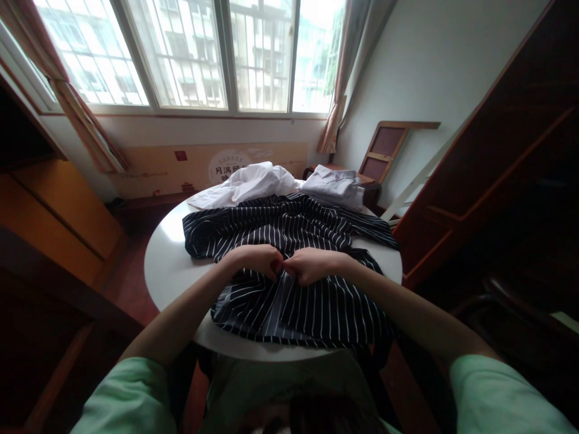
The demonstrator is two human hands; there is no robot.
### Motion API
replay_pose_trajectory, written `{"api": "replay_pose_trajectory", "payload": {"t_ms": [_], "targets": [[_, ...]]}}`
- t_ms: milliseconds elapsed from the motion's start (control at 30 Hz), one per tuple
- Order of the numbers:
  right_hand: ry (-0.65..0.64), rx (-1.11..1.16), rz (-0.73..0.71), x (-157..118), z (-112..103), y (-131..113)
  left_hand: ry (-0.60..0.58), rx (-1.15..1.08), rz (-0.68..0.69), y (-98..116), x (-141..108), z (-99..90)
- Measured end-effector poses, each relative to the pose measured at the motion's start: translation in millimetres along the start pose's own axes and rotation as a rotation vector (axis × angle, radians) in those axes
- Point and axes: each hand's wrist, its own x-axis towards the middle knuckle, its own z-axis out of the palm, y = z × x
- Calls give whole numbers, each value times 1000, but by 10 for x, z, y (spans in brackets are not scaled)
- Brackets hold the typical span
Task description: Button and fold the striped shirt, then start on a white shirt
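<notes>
A black shirt with white stripes (335,307) lies spread over a round white table, its collar end away from me and its hem near the front edge. Both sleeves reach out to the sides. Close together at the middle of the shirt front, my left hand (262,260) and my right hand (310,265) are each closed on the shirt's front edges. The fingertips nearly meet, and the small part pinched between them is hidden. Below my hands the front parts slightly, showing a greyish inner side.
Behind the shirt, a loosely heaped white garment (253,184) and a folded white garment (332,184) lie on the white table (165,265). A wooden chair (380,154) stands at the back right, with a dark red wooden panel (474,175) nearer me.
</notes>
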Motion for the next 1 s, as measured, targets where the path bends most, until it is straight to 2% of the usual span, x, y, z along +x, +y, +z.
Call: {"api": "replay_pose_trajectory", "payload": {"t_ms": [167,300,400,467,600,700,833,900,1000], "targets": [[85,-41,-3,-52,6,6,-98,-56,20,-23,14,-14],[160,26,-26,-106,-53,9,-83,-45,34,-47,57,9],[221,88,18,-107,-125,33,14,-13,19,-105,128,56],[289,126,109,-81,-162,69,114,-46,-16,-174,190,86],[481,144,321,7,-165,179,370,-192,-129,-323,313,109],[513,165,337,72,-121,256,455,-332,-204,-363,357,104],[613,376,384,155,-52,317,431,-536,-242,-320,352,107],[665,559,423,188,-17,342,418,-578,-245,-302,341,113],[662,819,468,203,36,388,413,-582,-234,-305,334,117]]}}
